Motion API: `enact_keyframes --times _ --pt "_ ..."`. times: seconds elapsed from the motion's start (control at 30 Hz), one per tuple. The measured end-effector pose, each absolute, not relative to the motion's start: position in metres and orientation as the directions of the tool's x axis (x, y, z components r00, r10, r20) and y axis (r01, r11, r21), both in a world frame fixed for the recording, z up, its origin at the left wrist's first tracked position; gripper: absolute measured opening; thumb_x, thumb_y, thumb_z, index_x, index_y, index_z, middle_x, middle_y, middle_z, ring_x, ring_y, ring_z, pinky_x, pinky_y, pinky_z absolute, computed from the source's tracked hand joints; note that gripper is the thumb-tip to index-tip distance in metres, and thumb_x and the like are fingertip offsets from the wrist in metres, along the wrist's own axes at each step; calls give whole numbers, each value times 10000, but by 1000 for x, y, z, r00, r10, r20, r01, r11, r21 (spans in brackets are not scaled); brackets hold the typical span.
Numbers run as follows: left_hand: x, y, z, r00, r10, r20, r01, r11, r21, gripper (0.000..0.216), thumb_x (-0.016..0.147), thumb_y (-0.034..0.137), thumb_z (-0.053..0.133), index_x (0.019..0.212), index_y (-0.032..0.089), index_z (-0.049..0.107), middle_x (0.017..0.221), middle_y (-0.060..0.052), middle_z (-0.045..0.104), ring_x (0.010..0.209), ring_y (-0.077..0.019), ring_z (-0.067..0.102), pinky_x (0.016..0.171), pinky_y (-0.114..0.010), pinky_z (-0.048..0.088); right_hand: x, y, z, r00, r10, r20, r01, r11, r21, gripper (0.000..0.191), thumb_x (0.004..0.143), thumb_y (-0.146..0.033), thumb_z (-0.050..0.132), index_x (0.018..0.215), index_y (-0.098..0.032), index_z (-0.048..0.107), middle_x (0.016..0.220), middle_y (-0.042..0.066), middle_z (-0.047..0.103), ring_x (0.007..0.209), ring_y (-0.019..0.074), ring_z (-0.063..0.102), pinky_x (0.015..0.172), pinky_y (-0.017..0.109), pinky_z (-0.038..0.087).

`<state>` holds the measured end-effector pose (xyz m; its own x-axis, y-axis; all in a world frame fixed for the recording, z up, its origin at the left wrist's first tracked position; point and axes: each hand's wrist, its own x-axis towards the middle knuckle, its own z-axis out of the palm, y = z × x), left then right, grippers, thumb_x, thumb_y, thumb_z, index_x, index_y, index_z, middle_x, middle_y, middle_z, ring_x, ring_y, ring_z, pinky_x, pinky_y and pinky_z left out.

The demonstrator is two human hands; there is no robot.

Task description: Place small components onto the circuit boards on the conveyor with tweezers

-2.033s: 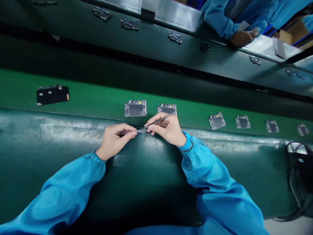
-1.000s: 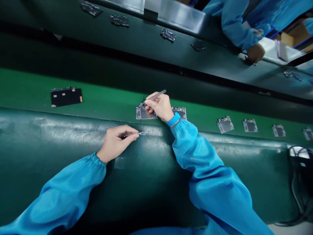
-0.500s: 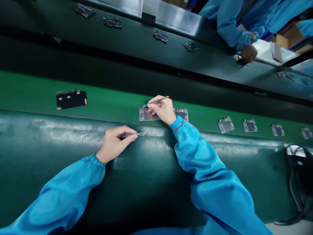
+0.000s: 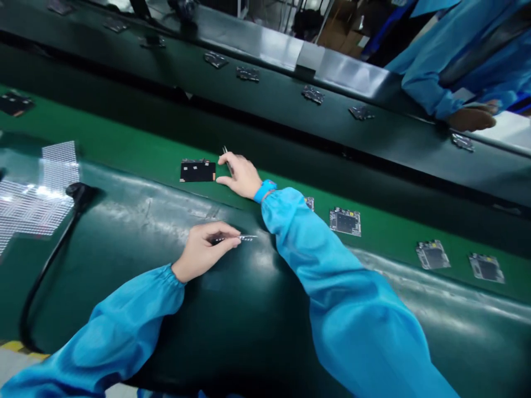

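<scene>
My left hand (image 4: 205,251) rests on the dark green bench edge, pinching a thin strip of small parts (image 4: 240,238) that sticks out to the right. My right hand (image 4: 239,175) reaches out over the green belt (image 4: 124,149) with metal tweezers (image 4: 226,155) gripped in its fingers. Its fingertips touch the right edge of a black board (image 4: 198,171) lying on the belt. Just right of my sleeve lies a circuit board (image 4: 345,221), and another one (image 4: 309,203) is half hidden behind the sleeve.
More circuit boards (image 4: 433,255) lie along the belt to the right. A far belt carries small metal parts (image 4: 312,94). Another person's hand (image 4: 470,118) rests at the top right. A black cable (image 4: 45,260) and mesh sheets (image 4: 37,190) lie at left.
My right hand with the tweezers left the circuit board and reached left to the black board. The view swung left. My left hand stayed put.
</scene>
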<state>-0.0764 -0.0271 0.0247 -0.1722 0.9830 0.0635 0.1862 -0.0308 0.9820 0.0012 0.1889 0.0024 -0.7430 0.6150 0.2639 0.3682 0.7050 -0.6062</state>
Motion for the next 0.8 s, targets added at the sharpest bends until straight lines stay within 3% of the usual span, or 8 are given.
enact_keyframes --times 0.1,0.3,0.43,0.5,0.57,0.67,0.73,0.8 --pt "-98 -44 20 -228 972 51 208 -3 978 102 811 286 817 848 192 799 784 -44 800 639 -161 743 613 -233 606 -19 192 -5 -798 547 254 387 787 -479 372 808 -255 823 1103 -176 611 1130 114 688 1136 299 595 1017 418 413" --pt "-110 -51 12 -287 957 44 191 13 981 169 804 340 829 850 181 796 738 -49 793 645 -179 756 624 -247 621 34 188 40 -763 534 364 363 820 -442 419 828 -396 795 1118 -173 590 885 57 640 943 287 573 905 411 436" --pt "-108 -46 10 -263 963 60 164 -17 986 195 801 363 831 842 176 793 735 -54 791 632 -175 752 615 -247 618 37 180 57 -788 507 349 348 835 -427 430 807 -389 827 1115 -175 615 1036 103 672 1032 314 578 950 449 452" --pt "-107 -45 10 -267 962 63 168 -18 986 186 803 354 827 842 175 793 720 -48 786 625 -170 748 618 -243 614 29 175 50 -809 507 298 332 811 -481 389 808 -331 831 1110 -168 646 1120 128 694 1093 317 592 977 454 465" --pt "-107 -45 9 -289 956 59 173 -8 985 171 803 338 824 842 174 793 713 -43 784 624 -166 746 628 -242 612 30 167 43 -768 569 295 274 708 -651 348 878 -324 766 1170 -165 663 1190 134 709 1106 287 630 991 438 491" --pt "-107 -43 7 -302 952 52 177 2 984 163 800 326 824 850 174 793 720 -43 785 618 -161 740 623 -242 604 54 145 42 -657 721 221 71 352 -933 420 983 -454 631 1301 -180 642 1126 109 754 940 217 718 864 381 577" --pt "-105 -39 5 -282 958 52 177 -1 984 165 796 326 824 855 175 795 732 -45 787 623 -160 736 621 -243 599 78 126 46 -632 769 98 -2 124 -992 473 959 -536 650 1251 -165 686 955 86 778 746 182 720 683 326 596" --pt "-102 -34 2 -258 965 54 176 -8 984 169 796 330 821 856 174 795 753 -50 791 642 -163 738 631 -249 601 99 107 49 -609 792 26 -7 27 -1000 435 910 -540 720 1071 -138 759 848 79 771 632 152 689 588 291 583"
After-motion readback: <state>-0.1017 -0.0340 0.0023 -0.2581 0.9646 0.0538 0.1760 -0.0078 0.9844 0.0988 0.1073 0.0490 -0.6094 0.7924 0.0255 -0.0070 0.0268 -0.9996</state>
